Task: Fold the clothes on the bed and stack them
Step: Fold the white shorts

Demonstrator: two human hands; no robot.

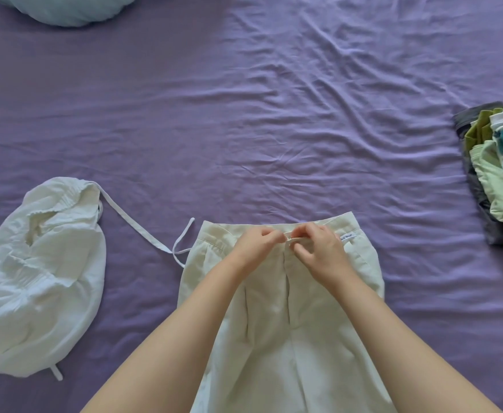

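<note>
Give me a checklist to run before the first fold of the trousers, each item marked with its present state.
1. Trousers lie flat, front up, on the sheet: ok.
2. Waistband fastened: cannot tell; the left hand and right hand both pinch it at the fly.
3. Hands free to start folding: not ok.
4. Trouser legs straight: cannot tell, they run out of view.
5. White strap of the crumpled white garment apart from the trousers: not ok, its end reaches their left edge.
6. Stack at right ready to receive: ok.
</note>
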